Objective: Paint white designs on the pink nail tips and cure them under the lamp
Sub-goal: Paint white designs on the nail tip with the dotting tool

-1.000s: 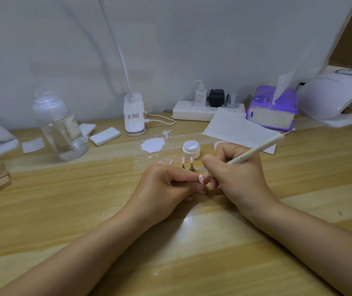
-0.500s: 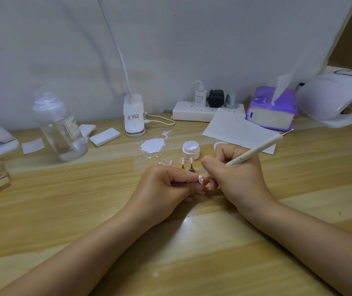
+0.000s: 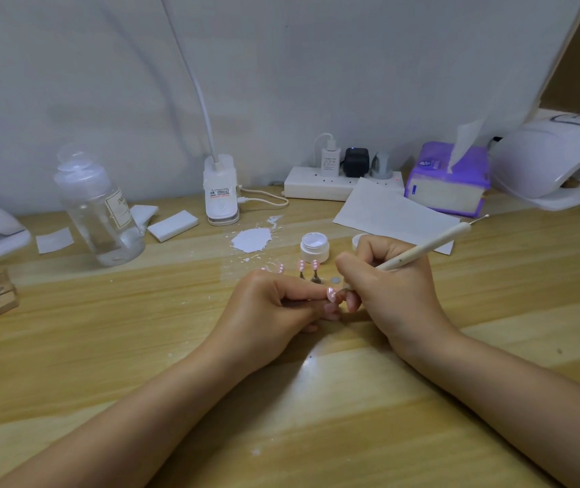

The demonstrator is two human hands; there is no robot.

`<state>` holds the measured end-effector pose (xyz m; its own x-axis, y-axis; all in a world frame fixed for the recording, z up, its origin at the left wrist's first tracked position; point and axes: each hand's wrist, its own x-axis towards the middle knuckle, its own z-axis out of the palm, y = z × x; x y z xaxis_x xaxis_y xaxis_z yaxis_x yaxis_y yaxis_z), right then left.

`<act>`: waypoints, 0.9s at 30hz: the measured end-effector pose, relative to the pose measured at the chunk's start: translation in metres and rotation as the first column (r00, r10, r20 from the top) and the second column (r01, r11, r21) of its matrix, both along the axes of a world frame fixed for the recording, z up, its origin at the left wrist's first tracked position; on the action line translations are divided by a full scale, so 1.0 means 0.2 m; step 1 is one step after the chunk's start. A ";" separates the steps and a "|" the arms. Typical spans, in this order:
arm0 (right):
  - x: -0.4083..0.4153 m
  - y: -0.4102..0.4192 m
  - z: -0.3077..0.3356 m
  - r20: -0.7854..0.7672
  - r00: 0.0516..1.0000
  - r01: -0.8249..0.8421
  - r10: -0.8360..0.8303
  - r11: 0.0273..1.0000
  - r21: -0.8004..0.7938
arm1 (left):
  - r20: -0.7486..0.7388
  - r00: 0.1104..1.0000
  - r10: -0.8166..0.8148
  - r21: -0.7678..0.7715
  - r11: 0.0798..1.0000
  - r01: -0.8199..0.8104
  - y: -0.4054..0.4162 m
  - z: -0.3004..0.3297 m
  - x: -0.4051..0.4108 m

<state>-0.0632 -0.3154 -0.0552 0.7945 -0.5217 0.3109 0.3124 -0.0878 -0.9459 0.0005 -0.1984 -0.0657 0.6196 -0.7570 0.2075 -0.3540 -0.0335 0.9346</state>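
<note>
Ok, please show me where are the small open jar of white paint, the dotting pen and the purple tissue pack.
jar of white paint (image 3: 314, 246), head view, on its front wall.
dotting pen (image 3: 433, 243), head view, on the middle of its white shaft.
purple tissue pack (image 3: 447, 193), head view, on its front side.

Jar (image 3: 314, 246) behind hands; bottle (image 3: 100, 209) far left.
</note>
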 end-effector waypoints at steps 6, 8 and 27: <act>-0.01 0.01 0.01 -0.011 1.000 -0.016 0.016 1.000 0.019 | -0.014 1.000 0.018 0.002 1.000 -0.018 0.00 -0.01 0.00; -0.01 0.02 0.01 -0.019 0.999 -0.030 0.030 0.999 0.021 | -0.005 1.000 0.017 0.007 1.000 -0.017 0.00 0.00 0.00; -0.01 0.02 0.01 -0.026 0.999 -0.041 0.042 0.999 0.019 | 0.007 1.000 -0.005 0.006 1.000 0.005 0.00 0.00 0.00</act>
